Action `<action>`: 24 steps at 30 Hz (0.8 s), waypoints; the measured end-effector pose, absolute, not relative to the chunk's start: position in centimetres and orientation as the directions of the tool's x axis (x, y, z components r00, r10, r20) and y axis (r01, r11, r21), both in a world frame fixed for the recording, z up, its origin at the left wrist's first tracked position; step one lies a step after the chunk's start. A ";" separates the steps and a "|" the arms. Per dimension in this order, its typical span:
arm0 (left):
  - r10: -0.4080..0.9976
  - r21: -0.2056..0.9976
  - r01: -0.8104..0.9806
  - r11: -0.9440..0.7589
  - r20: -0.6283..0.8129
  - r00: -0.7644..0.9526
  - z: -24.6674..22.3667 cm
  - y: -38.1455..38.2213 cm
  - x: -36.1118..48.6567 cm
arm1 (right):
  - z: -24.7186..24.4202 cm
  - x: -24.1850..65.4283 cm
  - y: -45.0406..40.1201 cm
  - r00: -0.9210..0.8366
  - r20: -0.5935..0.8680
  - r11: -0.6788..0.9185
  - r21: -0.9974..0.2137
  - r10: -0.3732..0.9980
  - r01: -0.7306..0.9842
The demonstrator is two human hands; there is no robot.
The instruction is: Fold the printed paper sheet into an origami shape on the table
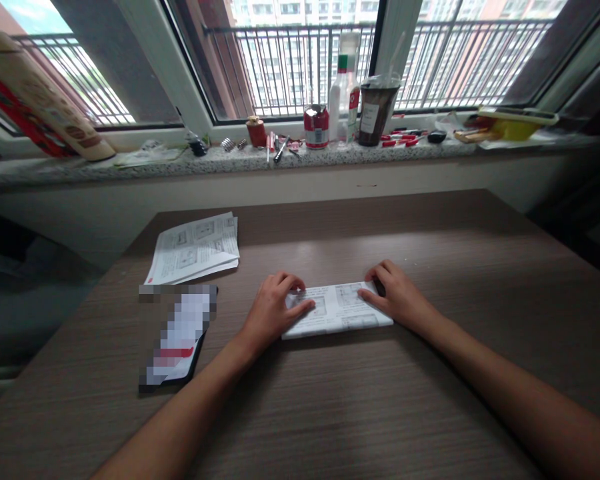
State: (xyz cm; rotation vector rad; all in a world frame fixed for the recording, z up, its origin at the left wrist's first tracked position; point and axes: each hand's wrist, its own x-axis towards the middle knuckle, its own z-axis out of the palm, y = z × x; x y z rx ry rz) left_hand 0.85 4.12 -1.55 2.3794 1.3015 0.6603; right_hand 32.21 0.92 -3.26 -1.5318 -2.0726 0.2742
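Note:
A folded printed paper point(337, 310) lies on the brown table point(360, 400) as a narrow strip with text and small pictures. My left hand point(276, 305) holds its left end, thumb on top and fingers curled at the far edge. At the other end my right hand point(394, 293) grips it in the same way, with the thumb on the printed face and the fingertips behind the far corner. Both forearms reach in from the near side.
More printed sheets point(195, 248) lie at the table's back left, with a phone point(180, 340), partly blurred, nearer me. Along the stone windowsill point(220, 160) stand a red can point(316, 127), a bottle point(339, 100), a dark drink cup point(375, 113) and a yellow container point(515, 125).

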 end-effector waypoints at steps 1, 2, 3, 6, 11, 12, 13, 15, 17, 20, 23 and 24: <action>0.848 0.493 0.694 -0.525 0.231 0.477 -1.5 4.1 0.8 | -3.3 32.2 0.9 -0.206 0.302 0.332 -0.465 0.931 0.821; 0.845 0.477 0.701 -0.531 0.228 0.484 -1.5 4.0 0.8 | -3.2 32.2 0.9 -0.206 0.301 0.332 -0.466 0.931 0.820; 0.844 0.461 0.710 -0.532 0.222 0.489 -1.5 4.0 0.8 | -3.2 32.2 0.9 -0.207 0.302 0.333 -0.467 0.931 0.819; 0.856 0.418 0.749 -0.514 0.189 0.481 -1.4 3.8 0.9 | -3.1 32.2 0.8 -0.213 0.305 0.340 -0.466 0.928 0.816; 0.877 0.414 0.775 -0.477 0.173 0.448 -1.2 3.5 1.2 | -2.8 32.1 0.6 -0.224 0.294 0.346 -0.474 0.929 0.810; 0.875 0.423 0.768 -0.481 0.186 0.447 -1.1 3.4 1.3 | -2.7 32.0 0.6 -0.229 0.292 0.349 -0.475 0.929 0.808; 0.871 0.434 0.756 -0.489 0.198 0.450 -1.0 3.3 1.4 | -2.6 32.0 0.6 -0.232 0.292 0.352 -0.476 0.928 0.806; 0.865 0.479 0.725 -0.495 0.192 0.464 -0.7 3.2 1.5 | -2.5 32.0 0.5 -0.235 0.293 0.356 -0.484 0.927 0.800; 0.872 0.558 0.689 -0.461 0.141 0.469 -0.4 3.0 1.6 | -2.5 32.0 0.5 -0.235 0.290 0.356 -0.497 0.928 0.791; 0.892 0.679 0.629 -0.378 0.086 0.443 -0.1 2.7 1.5 | -2.5 32.1 0.6 -0.221 0.292 0.351 -0.536 0.930 0.768; 0.892 0.757 0.554 -0.346 0.082 0.445 0.1 2.6 0.9 | -2.4 32.3 0.7 -0.165 0.291 0.317 -0.620 0.942 0.718; 0.891 0.778 0.532 -0.334 0.077 0.447 0.2 2.5 0.7 | -2.3 32.4 0.7 -0.133 0.277 0.288 -0.658 0.952 0.696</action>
